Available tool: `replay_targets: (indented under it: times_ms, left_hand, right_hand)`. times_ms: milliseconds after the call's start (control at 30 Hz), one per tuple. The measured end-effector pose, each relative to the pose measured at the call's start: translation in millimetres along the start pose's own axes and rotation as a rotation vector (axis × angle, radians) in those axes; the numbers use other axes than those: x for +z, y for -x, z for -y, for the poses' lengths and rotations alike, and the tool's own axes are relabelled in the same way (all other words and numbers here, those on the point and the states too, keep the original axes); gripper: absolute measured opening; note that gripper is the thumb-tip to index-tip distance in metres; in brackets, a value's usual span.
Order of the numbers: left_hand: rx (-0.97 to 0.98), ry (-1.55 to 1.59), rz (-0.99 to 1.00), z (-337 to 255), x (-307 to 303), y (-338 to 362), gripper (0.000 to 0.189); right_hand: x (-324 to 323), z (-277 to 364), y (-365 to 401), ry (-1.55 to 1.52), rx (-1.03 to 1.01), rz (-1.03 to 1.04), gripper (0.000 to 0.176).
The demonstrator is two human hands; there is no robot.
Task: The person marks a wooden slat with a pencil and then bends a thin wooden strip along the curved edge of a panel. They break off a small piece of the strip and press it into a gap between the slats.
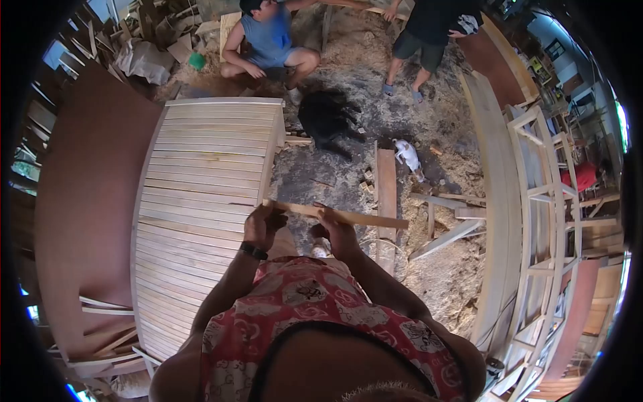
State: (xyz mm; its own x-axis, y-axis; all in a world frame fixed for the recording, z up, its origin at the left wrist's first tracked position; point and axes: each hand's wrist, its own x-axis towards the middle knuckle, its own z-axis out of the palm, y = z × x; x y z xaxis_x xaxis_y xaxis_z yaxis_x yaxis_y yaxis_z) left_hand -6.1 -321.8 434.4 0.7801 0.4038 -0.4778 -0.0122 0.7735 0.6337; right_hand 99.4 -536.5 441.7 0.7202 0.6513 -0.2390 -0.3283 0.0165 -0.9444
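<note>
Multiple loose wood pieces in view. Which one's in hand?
The narrow pale strip, held by the left hand and right hand. The wider plank lies on the floor ahead, untouched by either.

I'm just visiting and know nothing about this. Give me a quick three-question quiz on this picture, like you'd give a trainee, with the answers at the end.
1. True or false: the person's left hand and right hand are both on the long, thin, pale wooden strip.

2. Which wrist wears the dark wristwatch?
A) Left
B) Right
C) Both

3. Fill in the missing word: as the picture shows it, the small white dog lies to the ____ of the large black dog.

Key:
1. True
2. A
3. right
</note>
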Motion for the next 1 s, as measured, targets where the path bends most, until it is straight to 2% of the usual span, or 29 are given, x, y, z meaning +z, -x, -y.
replay_targets:
  times_ms: [33,100,167,200,233,267,300,333,367,433,467,500,567,633,700,767,800,833,867,900,967,1000]
  left_hand:
    - [-0.008,0.020,0.019,-4.1,-1.0,-15.3,0.025]
    - [0.011,-0.006,0.039,-18.0,-2.4,-53.2,0.031]
    - [0.038,-0.028,-0.003,-32.6,-3.6,-94.8,0.033]
    - [0.042,-0.030,0.036,-35.0,-15.1,-124.0,0.029]
    - [0.012,0.063,-0.084,-39.1,-13.3,-148.1,0.025]
    - [-0.055,0.146,0.009,-47.3,-27.8,-179.2,0.022]
    - [-0.136,0.234,0.203,-48.4,-61.6,-222.5,0.020]
    - [-0.065,-0.046,-0.223,-54.9,-56.5,-250.3,0.022]
    - [-0.147,-0.254,-0.219,-71.7,-60.7,-275.9,0.026]
    - [-0.201,-0.845,-0.136,-75.3,-109.9,-345.6,0.031]
    - [-0.125,-1.221,0.017,-79.4,-136.8,-373.3,0.036]
    - [-0.104,-1.751,0.010,-97.4,-155.8,-408.4,0.040]
    - [-0.288,-1.764,0.000,-114.8,-175.7,-447.7,0.043]
    - [-0.339,-1.859,-0.023,-120.6,-197.5,-488.7,0.043]
    - [-0.383,-1.842,-0.041,-135.1,-196.4,-525.7,0.046]
    - [-0.147,-2.074,-0.196,-137.5,-186.4,-552.7,0.053]
    - [-0.159,-2.073,-0.189,-135.7,-190.7,-573.7,0.053]
    - [0.049,-2.081,-0.125,-134.4,-195.7,-595.4,0.058]
    - [0.252,-2.075,-0.058,-130.5,-201.7,-611.4,0.062]
    - [0.240,-2.073,-0.055,-129.2,-200.0,-625.7,0.062]
    - [0.456,-2.066,0.073,-126.1,-195.2,-654.1,0.067]
    - [0.447,-2.066,0.073,-122.6,-197.9,-663.5,0.067]
  right_hand:
    - [-0.9,0.7,-12.8,0.008,0.018,-0.001,0.042]
    - [11.6,34.9,-40.8,-0.205,0.181,-0.082,0.045]
    - [8.1,34.6,-75.0,-0.104,0.169,-0.103,0.047]
    - [4.5,34.8,-93.0,-0.075,0.121,-0.162,0.045]
    - [0.3,32.6,-107.5,-0.041,0.090,-0.217,0.043]
    - [-10.6,31.4,-124.7,0.069,0.050,-0.250,0.041]
    - [-23.3,28.1,-138.9,0.172,0.020,-0.282,0.038]
    - [-38.3,20.1,-152.3,0.195,0.009,-0.342,0.034]
    - [-51.6,16.6,-177.7,0.216,-0.032,-0.396,0.031]
    - [-51.3,35.8,-212.7,0.041,-0.022,-0.531,0.027]
    - [-49.7,54.0,-227.4,-0.002,0.018,-0.592,0.025]
    - [-42.4,67.1,-266.4,-0.043,0.074,-0.654,0.024]
    - [-34.1,73.8,-304.9,-0.054,0.093,-0.678,0.023]
    - [-25.6,72.7,-347.9,0.087,0.065,-0.570,0.026]
    - [-20.8,61.2,-392.7,0.175,0.152,-0.575,0.027]
    - [-18.8,42.0,-434.9,0.613,0.076,-0.379,0.021]
    - [-10.2,31.3,-459.1,0.516,0.014,-0.385,0.013]
    - [-7.9,18.6,-485.7,0.518,0.022,-0.383,0.013]
    - [-7.5,4.5,-510.6,0.691,-0.127,-0.288,0.012]
    - [-6.5,-10.3,-535.5,0.859,-0.281,-0.187,0.013]
    - [0.7,-40.6,-584.8,0.837,-0.275,-0.175,0.013]
    - [4.6,-54.6,-606.8,0.814,-0.273,-0.170,0.013]
